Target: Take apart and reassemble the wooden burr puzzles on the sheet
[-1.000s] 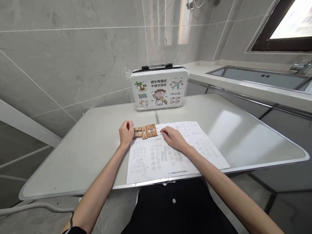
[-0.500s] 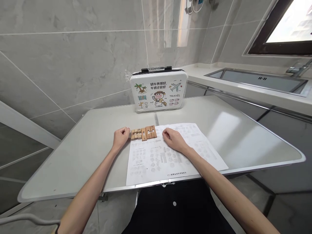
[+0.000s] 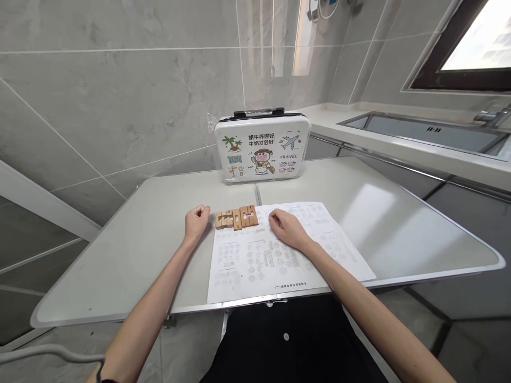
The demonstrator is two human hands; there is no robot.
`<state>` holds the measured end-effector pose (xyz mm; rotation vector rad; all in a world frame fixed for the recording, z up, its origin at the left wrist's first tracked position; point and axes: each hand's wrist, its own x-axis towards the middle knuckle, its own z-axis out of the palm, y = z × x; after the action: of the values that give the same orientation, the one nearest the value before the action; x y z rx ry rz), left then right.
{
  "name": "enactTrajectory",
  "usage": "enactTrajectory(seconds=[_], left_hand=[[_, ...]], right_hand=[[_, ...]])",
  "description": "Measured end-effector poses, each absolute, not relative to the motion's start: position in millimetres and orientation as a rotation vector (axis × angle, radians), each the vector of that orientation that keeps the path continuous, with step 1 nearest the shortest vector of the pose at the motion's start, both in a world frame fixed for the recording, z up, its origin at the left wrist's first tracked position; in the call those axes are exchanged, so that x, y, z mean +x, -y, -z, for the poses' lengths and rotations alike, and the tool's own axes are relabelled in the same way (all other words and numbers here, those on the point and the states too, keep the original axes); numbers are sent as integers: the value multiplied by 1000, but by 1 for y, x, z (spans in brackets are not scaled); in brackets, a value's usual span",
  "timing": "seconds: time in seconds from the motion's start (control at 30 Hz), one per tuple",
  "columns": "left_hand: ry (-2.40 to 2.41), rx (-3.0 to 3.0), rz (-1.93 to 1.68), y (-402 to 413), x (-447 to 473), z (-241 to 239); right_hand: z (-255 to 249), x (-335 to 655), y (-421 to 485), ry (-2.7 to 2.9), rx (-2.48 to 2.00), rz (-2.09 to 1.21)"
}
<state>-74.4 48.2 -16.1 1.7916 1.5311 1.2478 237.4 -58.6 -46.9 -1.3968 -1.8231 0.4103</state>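
Several notched wooden puzzle pieces [image 3: 237, 225] lie side by side in a short row, some light and some darker brown. They rest at the upper left of a printed paper sheet [image 3: 255, 290]. Just left of the row, on the bare table, my left hand [image 3: 195, 224] is curled into a fist, a small gap from the nearest piece. My right hand [image 3: 288, 229] rests as a loose fist on the paper, a little right of the row. Nothing shows in either hand, and the inner fingers of both are partly hidden.
A pale folding table [image 3: 159, 213] with a centre seam stands before me. At its back edge is a white cartoon-printed case [image 3: 243, 173] with a black handle. A counter with a sink [image 3: 423, 135] is to the right, and a tiled wall [image 3: 139, 106] is behind.
My left hand has drawn slightly left, widening the gap to the wooden pieces. My right hand and the pieces stay put, while the view has shifted a little.
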Motion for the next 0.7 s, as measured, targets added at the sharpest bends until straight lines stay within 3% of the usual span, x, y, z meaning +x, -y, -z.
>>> enactTrajectory(seconds=[0.7], left_hand=[[-1508,1855,-1217,-45,-71,17]], right_hand=[[43,239,60,1810,-1411,-412]])
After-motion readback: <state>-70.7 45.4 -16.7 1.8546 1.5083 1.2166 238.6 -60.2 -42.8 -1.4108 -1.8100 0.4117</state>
